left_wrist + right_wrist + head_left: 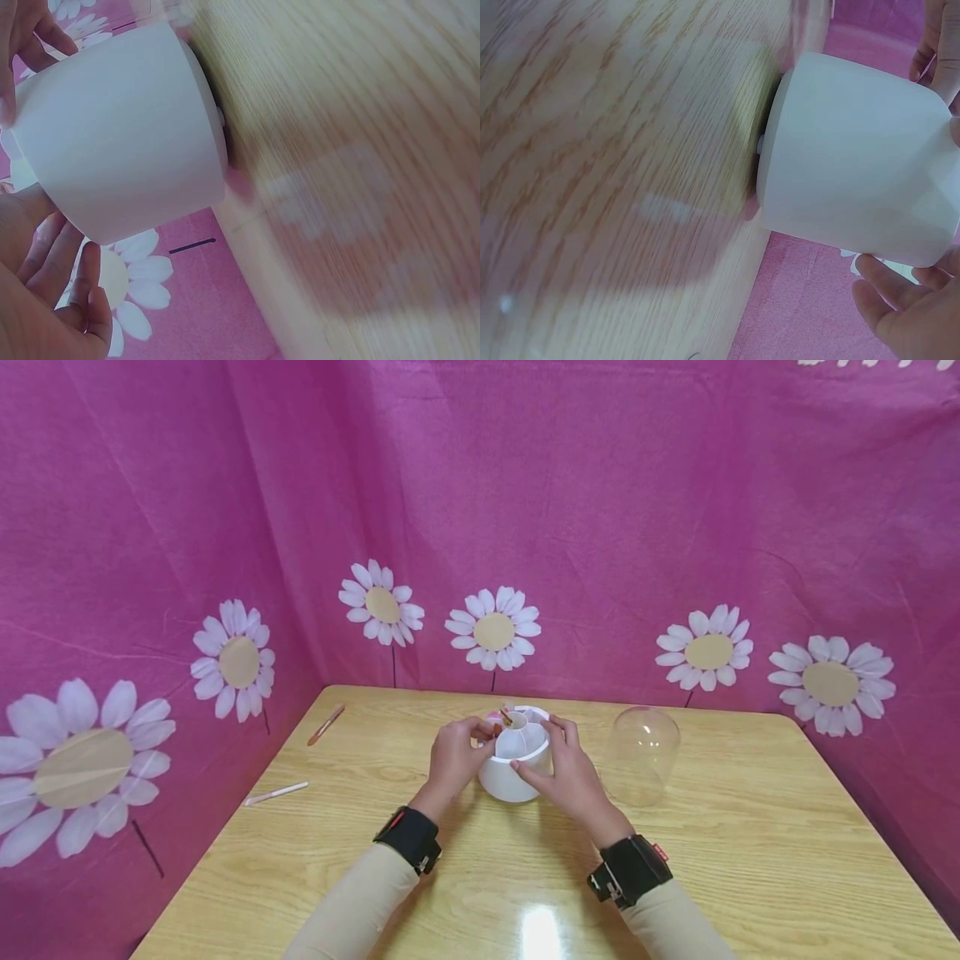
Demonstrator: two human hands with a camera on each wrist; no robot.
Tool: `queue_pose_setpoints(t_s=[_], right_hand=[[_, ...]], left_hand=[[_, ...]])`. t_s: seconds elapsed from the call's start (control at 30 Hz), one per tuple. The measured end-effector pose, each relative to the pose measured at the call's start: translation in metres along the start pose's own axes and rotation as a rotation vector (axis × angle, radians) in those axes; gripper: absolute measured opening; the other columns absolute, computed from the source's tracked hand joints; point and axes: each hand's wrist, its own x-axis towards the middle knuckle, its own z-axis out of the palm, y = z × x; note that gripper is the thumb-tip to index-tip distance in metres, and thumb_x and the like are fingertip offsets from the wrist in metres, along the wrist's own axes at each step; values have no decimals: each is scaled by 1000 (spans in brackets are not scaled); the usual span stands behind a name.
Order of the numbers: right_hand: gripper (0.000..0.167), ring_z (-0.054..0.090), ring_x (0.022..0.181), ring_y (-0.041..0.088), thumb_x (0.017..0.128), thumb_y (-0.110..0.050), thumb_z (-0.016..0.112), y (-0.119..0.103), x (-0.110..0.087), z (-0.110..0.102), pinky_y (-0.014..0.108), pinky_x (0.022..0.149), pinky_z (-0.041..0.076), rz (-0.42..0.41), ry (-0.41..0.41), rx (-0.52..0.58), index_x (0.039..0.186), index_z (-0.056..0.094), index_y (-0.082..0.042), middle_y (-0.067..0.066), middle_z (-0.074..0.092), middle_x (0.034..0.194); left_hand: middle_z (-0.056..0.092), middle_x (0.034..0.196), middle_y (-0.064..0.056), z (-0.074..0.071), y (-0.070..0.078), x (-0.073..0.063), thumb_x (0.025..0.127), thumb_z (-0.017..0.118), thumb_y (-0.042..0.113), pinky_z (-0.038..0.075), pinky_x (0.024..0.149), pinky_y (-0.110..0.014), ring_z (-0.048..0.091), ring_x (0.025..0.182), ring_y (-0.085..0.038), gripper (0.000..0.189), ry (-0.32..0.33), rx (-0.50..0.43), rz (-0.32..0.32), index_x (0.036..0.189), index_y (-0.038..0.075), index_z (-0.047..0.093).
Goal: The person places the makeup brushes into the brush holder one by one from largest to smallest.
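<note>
A round white organizer [510, 781] with divided compartments stands mid-table. My right hand [566, 772] grips its right side, thumb on the near rim and fingers along the far side. At the left rim is my left hand [457, 752], with thumb and fingertips pinching a small red item [497, 729] at a compartment; its kind is hidden by the fingers. In the left wrist view the other fingers of the left hand [56, 292] curl loosely beside the organizer wall [127, 127]. The right wrist view has the right hand [911, 307] against the organizer [855, 157]. Thin brown sticks [507, 717] rise from the central cup.
A clear dome cover [642, 756] stands on the table to the right of the organizer. Toward the left edge lie a brown brush [326, 725] and a white-handled brush [277, 793]. A pink flowered curtain [600, 527] hangs behind the wooden table [750, 827].
</note>
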Motion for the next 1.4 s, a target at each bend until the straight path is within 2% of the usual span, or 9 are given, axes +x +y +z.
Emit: queue_pose_setpoints(t_s=[0.37,0.6,0.97,1.2,1.27,1.4], right_hand=[[88,61,117,42,86,-42,80,-1,-1,-1,56,96,53,-8,-1,-14,151,37,0,18,34,152],[87,60,118,42,87,-42,80,0,-1,-1,56,96,53,-6,-5,-16,150,38,0,18,34,152],[87,60,120,41,87,-43,79,1,1,-1,55,97,52,-8,-3,-18,150,38,0,18,33,152],[87,60,119,41,87,-42,79,0,0,-1,55,97,52,-19,-4,-16,150,38,1,18,33,152],[87,60,120,41,87,-42,79,0,0,-2,55,97,52,-21,-5,-11,150,38,1,18,33,152],[87,59,120,41,87,-41,80,1,0,-1,56,97,52,-25,-7,-3,150,38,1,18,33,152]], left_hand=[[77,84,-1,2,-3,3,85,81,13,53,79,-36,71,88,-19,13,-48,-79,-52,98,9,77],[77,88,-1,3,-8,3,86,81,14,48,91,-43,71,89,-19,14,-82,-118,5,100,10,79],[78,98,-3,2,-9,2,93,74,15,43,94,-52,65,97,-23,17,-86,-74,23,108,11,79],[78,103,-3,-4,-10,3,97,71,19,40,98,-53,66,106,-25,16,-130,-53,11,109,11,78],[78,102,-3,-6,-10,4,96,72,19,41,99,-54,66,107,-26,16,-120,-46,5,108,11,79],[78,97,-2,-6,-11,5,93,75,20,45,97,-54,68,104,-26,13,-58,-30,1,103,11,80]])
